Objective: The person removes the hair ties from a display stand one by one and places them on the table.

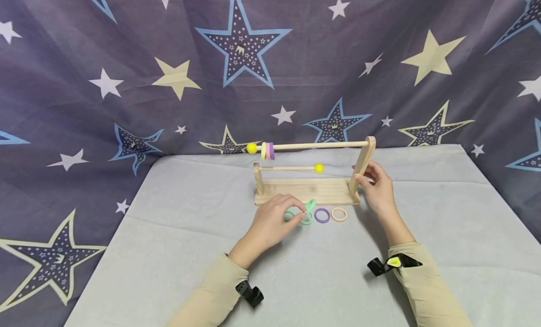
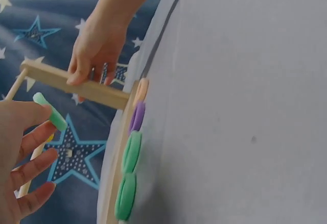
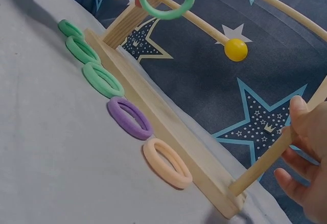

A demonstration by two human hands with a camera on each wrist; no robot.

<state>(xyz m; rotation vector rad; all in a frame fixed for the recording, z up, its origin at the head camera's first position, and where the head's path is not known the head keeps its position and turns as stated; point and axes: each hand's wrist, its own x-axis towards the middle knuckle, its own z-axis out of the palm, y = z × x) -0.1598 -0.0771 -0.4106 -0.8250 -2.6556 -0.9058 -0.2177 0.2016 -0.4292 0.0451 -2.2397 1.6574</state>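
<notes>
My left hand pinches a mint-green hair tie between thumb and forefinger, held up before the wooden stand; the other fingers are spread. My right hand grips the stand's tall right upright, thumb in front. Above the wooden base run two rods. Yellow, pink and purple hair ties hang near the yellow-ball end of the long upper rod. The shorter lower rod, ending in a yellow ball, carries no tie.
Along the base's front edge lie a row of green hair ties, a purple one and a peach one. A grey cloth covers the table. Behind stands a dark star-patterned curtain.
</notes>
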